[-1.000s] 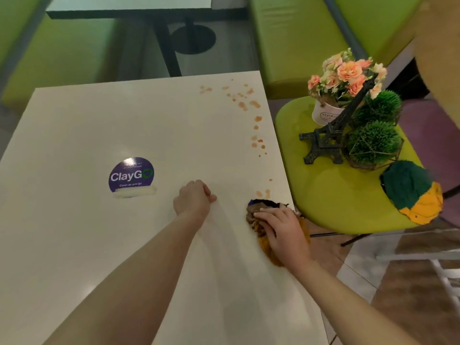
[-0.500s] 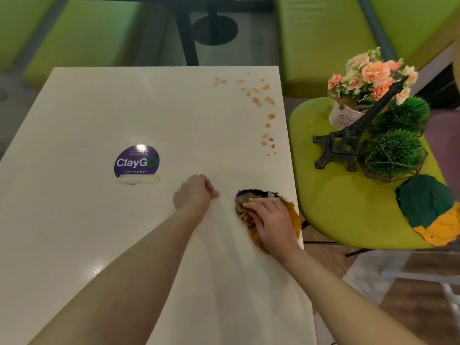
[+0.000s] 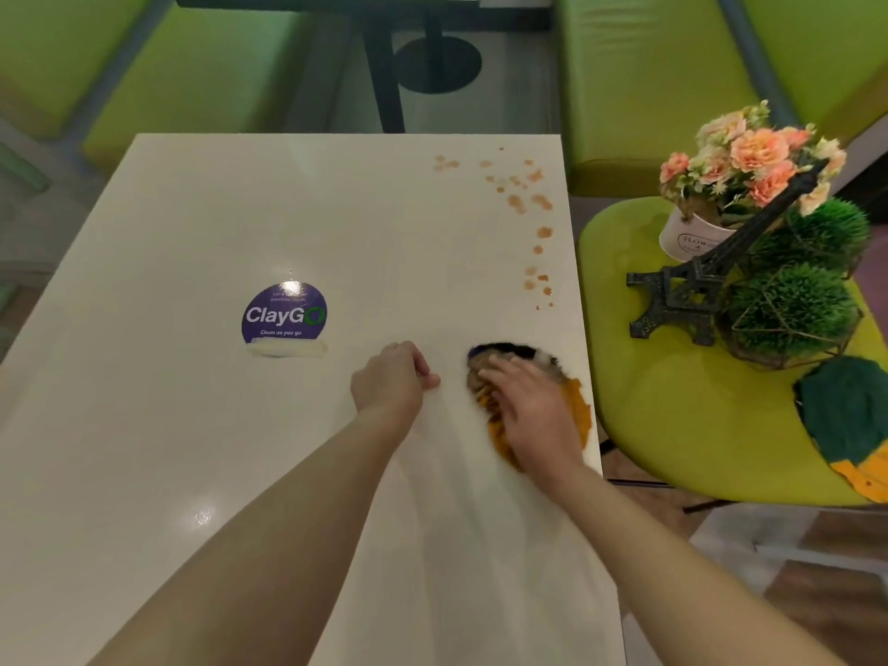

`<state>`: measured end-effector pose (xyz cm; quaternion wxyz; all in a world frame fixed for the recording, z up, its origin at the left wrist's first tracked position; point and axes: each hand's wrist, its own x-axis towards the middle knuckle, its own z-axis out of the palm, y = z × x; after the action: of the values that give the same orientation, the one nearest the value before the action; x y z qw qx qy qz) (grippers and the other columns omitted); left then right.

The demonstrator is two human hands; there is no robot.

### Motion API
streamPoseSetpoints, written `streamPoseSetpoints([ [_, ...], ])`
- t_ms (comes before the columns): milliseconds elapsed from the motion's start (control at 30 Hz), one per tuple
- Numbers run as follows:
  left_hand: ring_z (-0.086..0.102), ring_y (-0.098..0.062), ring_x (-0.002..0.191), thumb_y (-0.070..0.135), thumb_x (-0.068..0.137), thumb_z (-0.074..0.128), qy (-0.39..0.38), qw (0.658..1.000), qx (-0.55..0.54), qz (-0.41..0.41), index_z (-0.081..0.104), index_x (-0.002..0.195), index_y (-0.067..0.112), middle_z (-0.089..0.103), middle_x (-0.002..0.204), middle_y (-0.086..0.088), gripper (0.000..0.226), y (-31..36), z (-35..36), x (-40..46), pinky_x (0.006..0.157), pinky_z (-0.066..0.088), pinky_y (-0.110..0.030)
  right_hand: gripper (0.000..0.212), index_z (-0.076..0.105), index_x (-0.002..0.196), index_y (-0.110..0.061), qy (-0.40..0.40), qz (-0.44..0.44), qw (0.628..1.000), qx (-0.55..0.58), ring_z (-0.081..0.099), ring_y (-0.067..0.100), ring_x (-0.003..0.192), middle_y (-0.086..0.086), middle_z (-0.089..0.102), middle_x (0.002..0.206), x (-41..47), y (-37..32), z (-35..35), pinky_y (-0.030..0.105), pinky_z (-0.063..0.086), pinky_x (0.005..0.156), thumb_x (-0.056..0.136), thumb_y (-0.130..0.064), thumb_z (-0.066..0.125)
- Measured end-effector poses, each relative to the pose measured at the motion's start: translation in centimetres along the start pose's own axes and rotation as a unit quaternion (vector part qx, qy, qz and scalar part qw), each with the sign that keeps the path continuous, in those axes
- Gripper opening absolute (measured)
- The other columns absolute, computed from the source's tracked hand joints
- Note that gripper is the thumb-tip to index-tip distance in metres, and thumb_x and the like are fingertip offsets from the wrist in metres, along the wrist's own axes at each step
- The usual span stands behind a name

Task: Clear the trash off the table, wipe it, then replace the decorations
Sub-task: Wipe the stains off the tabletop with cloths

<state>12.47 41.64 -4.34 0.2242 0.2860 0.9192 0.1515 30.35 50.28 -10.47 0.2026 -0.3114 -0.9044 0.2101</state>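
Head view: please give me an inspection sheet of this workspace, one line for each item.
Surface: white table with orange-brown spots along the far right side; round ClayGo sticker near the middle.
Job's things: cloth on the table near its right edge; flower pot, tower model and two green plant balls stand on the green chair.
Clutter: green and yellow cloth on the chair.
Hands: right hand presses flat on the cloth; left hand rests curled on the table, holding nothing.
Cables: nothing seen.
Surroundings: green benches, another table beyond.
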Motion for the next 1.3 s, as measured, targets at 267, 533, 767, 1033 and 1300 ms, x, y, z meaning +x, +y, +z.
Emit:
streamPoseSetpoints([
  [267,0.060,-0.016,0.088,0.035,0.087,0.070,0.008,1.000,-0.006,0.013,0.058,0.086,0.027,0.061,0.096,0.010,0.014,-0.4,0.2,-0.2,0.083,0.044,-0.036,0.035,0.063,0.130,-0.021,0.008,0.034,0.999,-0.001,0.043,0.017,0.134,-0.006,0.056,0.141,-2.2,-4.0,1.1,0.030,0.029,0.114,0.097,-0.020,0.053],
  [533,0.061,-0.017,0.087,0.031,0.089,0.067,0.009,0.999,-0.014,0.031,0.057,0.085,0.027,0.061,0.095,0.010,0.012,-0.5,0.2,-0.4,0.083,0.045,-0.037,0.041,0.057,0.137,-0.020,0.017,0.046,0.999,-0.024,0.037,0.018,0.142,-0.004,0.050,0.146,1.5,0.0,1.0,0.041,0.035,0.114,0.097,-0.012,0.056],
  [767,0.061,-0.017,0.089,0.037,0.089,0.067,-0.016,0.999,0.006,0.043,0.056,0.087,0.027,0.060,0.100,0.009,0.015,-0.6,-0.1,0.3,0.081,0.047,-0.036,0.041,0.054,0.140,-0.019,0.019,0.069,0.997,-0.027,0.031,0.018,0.145,-0.004,0.044,0.150,1.5,-3.2,2.7,0.036,0.021,0.120,0.099,-0.015,0.051],
  [1033,0.060,-0.014,0.102,0.042,0.084,0.069,-0.163,0.985,0.045,0.028,0.055,0.081,0.032,0.063,0.104,0.011,0.018,0.1,-2.0,4.3,0.089,0.047,-0.031,0.048,0.057,0.137,-0.016,0.013,0.071,0.997,-0.024,0.039,0.020,0.141,-0.002,0.051,0.145,3.6,2.3,0.8,0.041,0.031,0.116,0.093,0.003,0.057],
  [1300,0.061,-0.020,0.099,0.047,0.101,0.041,-0.049,0.995,0.020,0.082,0.060,0.113,0.025,0.063,0.105,0.005,0.031,2.6,-3.0,8.5,0.072,0.040,-0.031,0.042,0.054,0.140,-0.018,0.003,0.054,0.999,-0.003,0.030,0.015,0.146,-0.005,0.046,0.149,2.1,-3.8,2.9,0.033,0.021,0.121,0.099,-0.013,0.046],
])
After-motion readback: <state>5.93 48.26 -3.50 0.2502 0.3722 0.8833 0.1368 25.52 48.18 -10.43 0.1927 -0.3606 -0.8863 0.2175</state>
